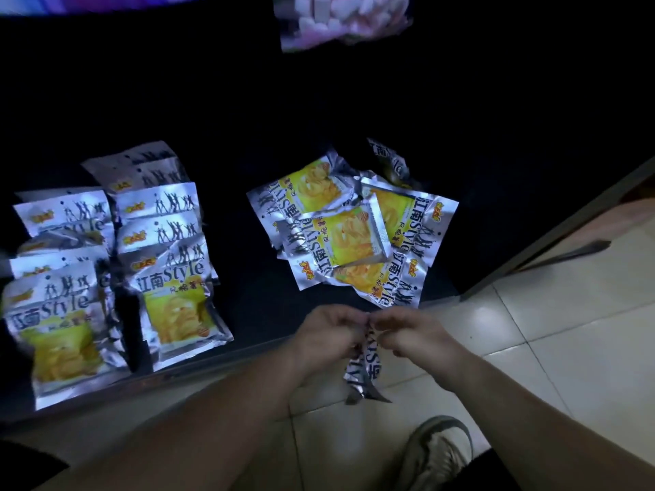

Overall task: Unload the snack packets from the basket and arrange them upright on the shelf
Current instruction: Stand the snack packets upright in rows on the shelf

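Note:
My left hand (328, 333) and my right hand (407, 331) meet at the shelf's front edge, both pinching the top of one silver snack packet (365, 377) that hangs edge-on below them. On the dark shelf (262, 306), two rows of silver-and-yellow packets (117, 264) stand leaning upright at the left. A loose pile of the same packets (354, 232) lies flat in the middle right. No basket is in view.
A bag of pink and white sweets (340, 23) hangs at the top centre. The shelf's side panel (553, 239) runs diagonally at the right. Pale floor tiles (531, 349) and my shoe (436, 451) are below.

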`<state>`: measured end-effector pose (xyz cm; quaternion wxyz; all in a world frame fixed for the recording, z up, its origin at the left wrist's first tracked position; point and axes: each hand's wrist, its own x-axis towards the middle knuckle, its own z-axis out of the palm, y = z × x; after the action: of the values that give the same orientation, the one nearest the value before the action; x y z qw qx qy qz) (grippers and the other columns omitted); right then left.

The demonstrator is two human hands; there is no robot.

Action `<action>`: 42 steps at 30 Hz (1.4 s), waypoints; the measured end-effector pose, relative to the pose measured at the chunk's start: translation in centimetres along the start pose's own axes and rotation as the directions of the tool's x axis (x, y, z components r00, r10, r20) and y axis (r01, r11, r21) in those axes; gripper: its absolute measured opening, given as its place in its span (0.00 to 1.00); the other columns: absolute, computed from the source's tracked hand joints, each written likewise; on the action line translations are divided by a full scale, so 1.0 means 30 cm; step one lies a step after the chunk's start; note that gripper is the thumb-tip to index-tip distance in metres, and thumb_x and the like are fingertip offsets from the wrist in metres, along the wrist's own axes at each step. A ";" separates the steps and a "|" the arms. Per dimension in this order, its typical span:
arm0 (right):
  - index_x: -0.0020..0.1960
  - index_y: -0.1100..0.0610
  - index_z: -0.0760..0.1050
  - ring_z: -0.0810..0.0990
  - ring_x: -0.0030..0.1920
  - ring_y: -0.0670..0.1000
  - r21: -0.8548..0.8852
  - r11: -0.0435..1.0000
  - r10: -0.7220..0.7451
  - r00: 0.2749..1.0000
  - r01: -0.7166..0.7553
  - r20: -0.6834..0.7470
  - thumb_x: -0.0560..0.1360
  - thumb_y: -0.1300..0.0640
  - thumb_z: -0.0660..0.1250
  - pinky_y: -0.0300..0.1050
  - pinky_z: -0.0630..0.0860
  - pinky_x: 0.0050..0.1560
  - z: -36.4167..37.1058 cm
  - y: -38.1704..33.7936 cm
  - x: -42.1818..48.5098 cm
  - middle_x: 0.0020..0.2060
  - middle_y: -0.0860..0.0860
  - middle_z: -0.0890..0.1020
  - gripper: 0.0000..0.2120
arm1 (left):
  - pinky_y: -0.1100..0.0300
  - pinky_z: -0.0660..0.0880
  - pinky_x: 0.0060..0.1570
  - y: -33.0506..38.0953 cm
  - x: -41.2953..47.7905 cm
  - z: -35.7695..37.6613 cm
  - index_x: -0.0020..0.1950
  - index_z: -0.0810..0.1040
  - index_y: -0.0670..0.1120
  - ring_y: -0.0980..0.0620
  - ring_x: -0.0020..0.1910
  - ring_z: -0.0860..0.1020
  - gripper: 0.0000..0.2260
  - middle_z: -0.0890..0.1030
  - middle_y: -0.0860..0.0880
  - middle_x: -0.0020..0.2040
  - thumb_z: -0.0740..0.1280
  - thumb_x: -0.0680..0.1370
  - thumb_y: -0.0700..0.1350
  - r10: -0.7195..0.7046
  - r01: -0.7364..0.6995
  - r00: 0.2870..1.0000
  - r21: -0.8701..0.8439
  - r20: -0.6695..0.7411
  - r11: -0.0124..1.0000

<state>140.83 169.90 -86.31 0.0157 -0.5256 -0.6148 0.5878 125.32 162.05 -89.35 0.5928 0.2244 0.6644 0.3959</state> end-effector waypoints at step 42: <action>0.61 0.39 0.73 0.79 0.63 0.54 0.074 0.865 -0.501 0.865 0.497 0.041 0.71 0.55 0.80 0.60 0.81 0.59 0.240 -0.584 -0.187 0.61 0.40 0.77 0.25 | 0.50 0.83 0.47 0.367 -0.495 -0.501 0.54 0.80 0.43 0.47 0.47 0.86 0.14 0.86 0.44 0.50 0.77 0.75 0.49 0.335 -0.464 0.806 -0.171 -0.488 0.869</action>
<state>127.74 165.36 -72.21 0.1650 -0.3306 -0.7118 0.5973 111.83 153.21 -71.82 0.3535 0.1777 0.6551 0.6437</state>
